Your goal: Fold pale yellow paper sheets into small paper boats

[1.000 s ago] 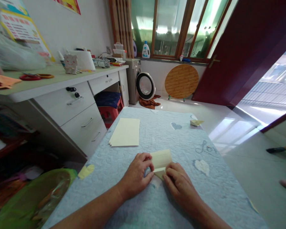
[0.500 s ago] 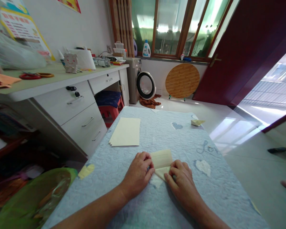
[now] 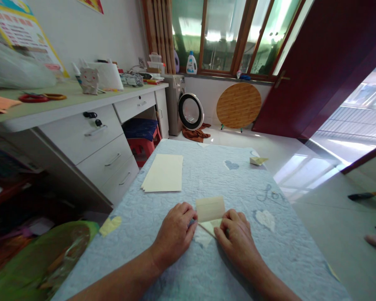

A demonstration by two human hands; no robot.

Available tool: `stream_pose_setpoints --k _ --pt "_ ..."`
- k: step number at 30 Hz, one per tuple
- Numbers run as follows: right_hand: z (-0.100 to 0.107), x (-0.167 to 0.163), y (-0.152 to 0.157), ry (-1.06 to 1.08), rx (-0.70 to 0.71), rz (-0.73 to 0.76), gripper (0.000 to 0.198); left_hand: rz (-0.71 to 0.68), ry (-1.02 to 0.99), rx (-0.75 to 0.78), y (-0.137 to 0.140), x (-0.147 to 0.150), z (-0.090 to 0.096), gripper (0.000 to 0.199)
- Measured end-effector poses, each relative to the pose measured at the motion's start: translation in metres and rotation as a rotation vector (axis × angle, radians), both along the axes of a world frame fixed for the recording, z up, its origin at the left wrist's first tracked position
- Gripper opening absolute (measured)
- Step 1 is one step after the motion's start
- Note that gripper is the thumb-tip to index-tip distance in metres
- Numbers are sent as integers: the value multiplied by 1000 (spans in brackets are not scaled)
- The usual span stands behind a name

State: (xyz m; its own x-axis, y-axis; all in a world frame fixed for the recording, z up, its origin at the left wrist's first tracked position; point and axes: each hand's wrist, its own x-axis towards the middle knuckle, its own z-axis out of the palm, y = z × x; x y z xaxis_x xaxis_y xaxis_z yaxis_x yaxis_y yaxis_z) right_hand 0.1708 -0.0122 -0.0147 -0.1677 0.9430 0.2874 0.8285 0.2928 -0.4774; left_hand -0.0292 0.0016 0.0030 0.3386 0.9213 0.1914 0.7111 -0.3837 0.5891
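Observation:
A piece of folded cream paper (image 3: 210,209) lies on the cloth-covered table in front of me. Its upper part is a flat rectangle with a crease line, and the lower part is folded into a slanting, pointed flap. At the paper's left corner, my left hand (image 3: 177,228) has its fingers curled together, the tips touching the edge. My right hand (image 3: 236,232) pinches the lower right side of the flap between thumb and fingers, hiding that corner. Farther off to the left rests a stack of cream paper sheets (image 3: 164,173). A small folded paper boat shape (image 3: 258,160) sits near the far right corner.
The light blue quilted cloth (image 3: 181,276) covers the table. Left of it stand a white desk with drawers (image 3: 90,138) and a green-lined bin (image 3: 81,234). Scissors with red handles (image 3: 34,98) lie on the desk. A stool (image 3: 140,133) is tucked under it.
My left hand has slid slightly left, uncovering more of the paper's left edge. My right hand keeps its pinch on the flap. The view has shifted a little.

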Motion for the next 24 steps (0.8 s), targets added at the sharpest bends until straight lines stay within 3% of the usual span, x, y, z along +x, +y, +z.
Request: stream_pose_setpoints --k 4,12,17,24 --pt "0 1 0 -1 -3 4 23 3 63 65 -5 0 0 15" --pt "3 1 2 -21 -62 6 24 -228 374 252 -28 12 -8 21" --pt "2 1 1 -9 -73 0 24 -231 475 269 -31 15 -14 38" --pt "6 0 1 -5 -130 -33 22 -216 545 229 -36 14 -16 44"
